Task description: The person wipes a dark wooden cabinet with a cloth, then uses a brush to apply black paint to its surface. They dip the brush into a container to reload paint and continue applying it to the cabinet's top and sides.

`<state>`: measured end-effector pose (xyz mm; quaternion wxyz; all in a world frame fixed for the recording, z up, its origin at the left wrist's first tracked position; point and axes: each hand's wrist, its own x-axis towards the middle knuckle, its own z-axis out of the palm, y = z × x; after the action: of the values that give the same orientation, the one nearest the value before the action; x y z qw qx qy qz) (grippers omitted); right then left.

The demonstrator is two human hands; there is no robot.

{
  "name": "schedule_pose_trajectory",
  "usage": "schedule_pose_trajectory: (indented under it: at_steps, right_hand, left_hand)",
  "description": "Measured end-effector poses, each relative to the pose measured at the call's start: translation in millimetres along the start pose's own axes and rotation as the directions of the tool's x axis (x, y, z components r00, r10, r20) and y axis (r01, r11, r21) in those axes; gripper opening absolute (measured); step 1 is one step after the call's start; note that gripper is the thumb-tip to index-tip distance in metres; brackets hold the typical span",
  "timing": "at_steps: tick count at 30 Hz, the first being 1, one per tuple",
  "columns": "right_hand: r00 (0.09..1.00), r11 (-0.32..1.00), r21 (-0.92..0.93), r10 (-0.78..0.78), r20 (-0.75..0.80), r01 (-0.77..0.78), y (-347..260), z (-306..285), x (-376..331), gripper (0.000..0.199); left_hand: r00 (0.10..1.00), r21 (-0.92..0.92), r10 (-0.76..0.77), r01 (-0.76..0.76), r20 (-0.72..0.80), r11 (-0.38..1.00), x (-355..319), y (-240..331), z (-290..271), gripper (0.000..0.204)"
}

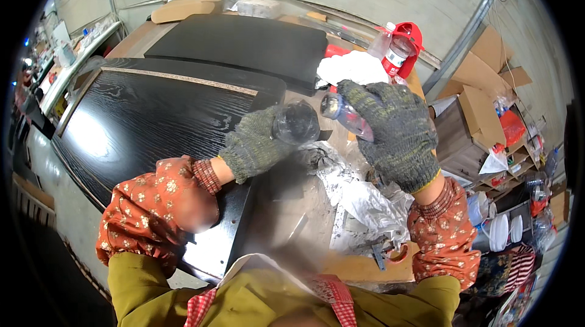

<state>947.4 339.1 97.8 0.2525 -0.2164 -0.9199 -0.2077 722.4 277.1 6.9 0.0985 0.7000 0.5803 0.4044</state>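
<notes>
My left hand [255,143], in a grey-green knitted glove, is closed around a clear round cup-like container [297,123] with something dark in it. To its right, my right hand [397,132], gloved alike, grips a clear plastic bottle [346,115], its neck tilted toward the container. The two vessels are a small gap apart. Beneath my left forearm lies a glossy black wood-grain panel [164,113] with a bare chipboard strip [180,79] along its far side. Below the right hand sits a crumpled, dirt-smudged white sheet [359,196].
A second black panel [237,43] lies behind the first. Beyond my right hand are a white cloth [353,68], bottles [397,54] and a red cap [416,39]. Scissors [397,255] rest at the near table edge. Cardboard boxes [481,107] and a cluttered shelf stand right.
</notes>
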Motion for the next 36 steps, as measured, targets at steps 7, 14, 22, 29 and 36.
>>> schedule_pose_trajectory:
  at_steps: [7,14,22,29,36]
  right_hand:
    - [0.989,0.971,-0.193,-0.145,-0.002,0.142,-16.3,-11.0,18.2,0.043]
    - [0.976,0.952,-0.220,-0.216,0.018,0.215,-19.0,-0.5,27.5,0.030]
    - [0.964,0.922,-0.284,-0.264,0.034,0.263,-18.2,1.3,40.2,0.032]
    - [0.984,0.981,-0.082,-0.176,0.026,0.177,-5.5,4.4,42.4,0.046]
    - [0.988,0.884,0.441,0.150,0.040,-0.152,19.8,61.6,37.2,0.046]
  left_hand:
    - [0.998,-0.023,-0.008,0.009,0.068,1.000,2.8,7.1,-4.9,0.037]
    - [0.975,-0.016,-0.079,0.084,0.207,0.996,4.9,10.3,-11.8,0.039]
    - [0.968,-0.305,-0.180,0.227,0.176,0.925,5.3,12.3,-11.4,0.024]
    - [0.975,-0.429,-0.151,0.207,0.160,0.879,5.0,11.8,-15.9,0.027]
    - [0.996,-0.300,-0.073,0.085,0.051,0.950,6.0,3.3,-11.6,0.027]
